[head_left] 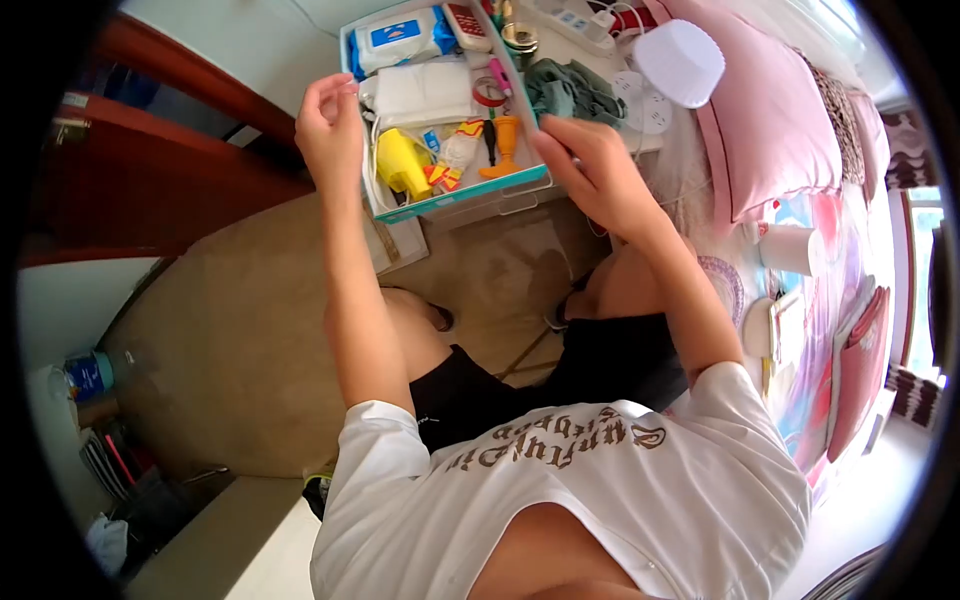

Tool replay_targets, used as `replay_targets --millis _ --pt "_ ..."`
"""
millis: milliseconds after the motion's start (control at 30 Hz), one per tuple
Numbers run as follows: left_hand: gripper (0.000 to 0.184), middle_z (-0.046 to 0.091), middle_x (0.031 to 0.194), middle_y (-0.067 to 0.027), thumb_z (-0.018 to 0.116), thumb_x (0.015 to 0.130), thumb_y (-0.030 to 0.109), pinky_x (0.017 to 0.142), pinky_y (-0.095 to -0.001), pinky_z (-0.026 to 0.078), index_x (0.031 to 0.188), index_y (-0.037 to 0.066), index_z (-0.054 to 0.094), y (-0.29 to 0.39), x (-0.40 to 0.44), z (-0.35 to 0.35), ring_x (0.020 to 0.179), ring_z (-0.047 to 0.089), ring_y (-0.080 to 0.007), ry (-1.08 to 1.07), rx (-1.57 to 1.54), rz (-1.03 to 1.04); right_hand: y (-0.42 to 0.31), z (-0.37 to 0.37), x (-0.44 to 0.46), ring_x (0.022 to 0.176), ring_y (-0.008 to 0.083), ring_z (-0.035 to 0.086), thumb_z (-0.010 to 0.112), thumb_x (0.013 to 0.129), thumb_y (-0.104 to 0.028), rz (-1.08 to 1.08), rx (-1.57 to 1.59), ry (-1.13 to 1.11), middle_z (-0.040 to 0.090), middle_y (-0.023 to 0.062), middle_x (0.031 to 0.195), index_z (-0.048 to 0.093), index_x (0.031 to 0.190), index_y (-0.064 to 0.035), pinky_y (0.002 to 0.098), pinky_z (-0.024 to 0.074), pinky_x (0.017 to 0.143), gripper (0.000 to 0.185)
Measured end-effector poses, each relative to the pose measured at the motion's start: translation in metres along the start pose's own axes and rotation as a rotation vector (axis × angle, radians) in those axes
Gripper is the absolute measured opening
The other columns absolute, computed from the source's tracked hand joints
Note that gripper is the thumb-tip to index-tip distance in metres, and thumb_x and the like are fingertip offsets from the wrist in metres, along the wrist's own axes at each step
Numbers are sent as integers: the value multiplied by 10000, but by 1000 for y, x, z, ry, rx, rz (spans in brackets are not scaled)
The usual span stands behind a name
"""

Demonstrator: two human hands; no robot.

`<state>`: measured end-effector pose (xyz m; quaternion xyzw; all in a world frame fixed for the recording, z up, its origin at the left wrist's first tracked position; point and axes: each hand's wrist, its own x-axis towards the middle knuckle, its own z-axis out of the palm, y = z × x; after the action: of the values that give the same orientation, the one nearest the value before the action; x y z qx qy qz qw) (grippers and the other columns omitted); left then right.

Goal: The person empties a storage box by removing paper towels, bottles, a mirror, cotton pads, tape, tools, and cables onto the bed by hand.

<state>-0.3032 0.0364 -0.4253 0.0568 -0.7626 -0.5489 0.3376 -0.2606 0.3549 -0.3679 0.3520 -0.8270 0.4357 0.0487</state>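
An open white box (425, 209) with a teal front rim stands before me. My left hand (330, 125) is at its left side, fingers curled over the edge. At the right side, my right hand (595, 165) has its bent fingers and thumb closed at the rim. Inside lie a yellow hair dryer (402, 163), a folded white cloth or pack (425, 93), a wet wipes pack (400, 40), a red calculator (467, 27), an orange-handled tool (505, 145), a pink marker (500, 76) and a red tape roll (489, 92).
Right of the box are a dark green cloth (570, 92), a white power strip (575, 25) and a white lamp-like object (680, 63). A bed with a pink pillow (770, 120) and a paper roll (792, 249) is at the right. A reddish-brown wooden door (130, 180) stands left.
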Motion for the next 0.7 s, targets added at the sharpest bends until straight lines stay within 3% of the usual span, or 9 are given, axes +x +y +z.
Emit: replay_targets --millis 100,167,267,367,533,600,667,700 --pt "238 770 1031 -117 689 956 168 854 -325 565 1137 17 720 -34 7 -19 940 731 -196 -38 162 -171 18 57 56 793 332 636 666 1019 -231 -7 -20 -117 635 166 839 634 1000 -2 392 520 748 232" --pt "308 742 1144 -143 693 922 173 885 -346 564 1202 46 709 -41 8 -19 999 725 -221 -102 158 -243 34 98 80 952 356 703 732 957 -323 -42 -179 -208 708 170 963 659 1066 0 437 559 843 349" --pt "332 718 1219 -163 716 910 206 905 -371 564 1206 56 712 -40 13 -15 1019 722 -249 -140 193 -244 45 148 105 1027 398 702 788 881 -386 -2 -274 -356 724 208 1053 619 1139 18 489 562 880 508" --pt "322 733 1180 -182 707 906 231 891 -389 567 1168 45 730 -34 11 -12 992 720 -272 -124 213 -207 32 168 107 1038 443 695 808 840 -389 60 -343 -437 715 273 1072 553 1226 41 512 556 906 630" --pt "350 732 1155 -199 716 877 266 877 -406 565 1147 44 741 -36 14 -11 958 714 -302 -120 217 -209 43 173 114 1032 461 698 754 871 -343 134 -317 -470 710 313 1080 492 1310 14 521 550 911 623" --pt "350 720 1165 -212 701 889 265 919 -424 548 1162 49 729 -37 14 -10 1021 694 -338 -119 245 -215 45 159 116 1034 462 699 734 886 -311 170 -265 -498 713 313 1087 489 1333 -6 519 551 900 594" --pt "347 723 1192 -186 702 918 262 925 -398 545 1198 58 721 -43 13 -9 1039 706 -298 -119 307 -162 47 144 114 1035 435 710 688 922 -245 182 -108 -380 723 288 1065 488 1410 -84 479 561 870 551" --pt "345 726 1220 -160 703 948 259 931 -371 542 1235 67 712 -44 13 -6 1056 718 -258 -134 375 -97 32 126 112 933 302 717 622 967 -192 343 63 -420 723 200 1033 500 1475 -159 407 564 826 524"
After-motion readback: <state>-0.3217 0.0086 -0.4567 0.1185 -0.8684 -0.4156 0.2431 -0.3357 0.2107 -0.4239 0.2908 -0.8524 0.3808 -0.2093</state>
